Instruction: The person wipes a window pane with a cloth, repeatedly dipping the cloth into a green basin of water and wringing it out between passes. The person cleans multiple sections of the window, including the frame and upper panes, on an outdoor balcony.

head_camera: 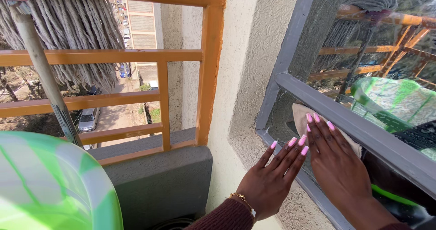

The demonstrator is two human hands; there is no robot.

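I'm looking down at a balcony corner, high above a street with parked cars. Biggest thing in view: the orange railing (136, 56) running across the left, with a grey string mop (72, 30) draped over its top bar, its pale handle slanting down in front. Bottom left, a green-and-white plastic basin (50, 184) fills the corner, blurred and close to me. Centre, the cream textured wall (236, 75) meets the grey window frame (345, 116), and the glass (386, 52) throws back a reflection of the mop and railing.

Now the hands. My right hand (338, 166) lies flat, palm down, fingers (318, 130) stretched out and pressing a beige cloth (302, 116) against the lower pane, just under the frame's crossbar. The cloth sits between that palm and the glass, its upper edge poking out beyond the pink nails. Nothing is gripped; it's pinned, not clutched.

My left hand (270, 184) rests just beside it, fingers spread open and straight, tips touching the side of the right hand near the frame's lower corner. It holds nothing. A thin gold bracelet (240, 199) circles that wrist above a maroon sleeve (225, 217).
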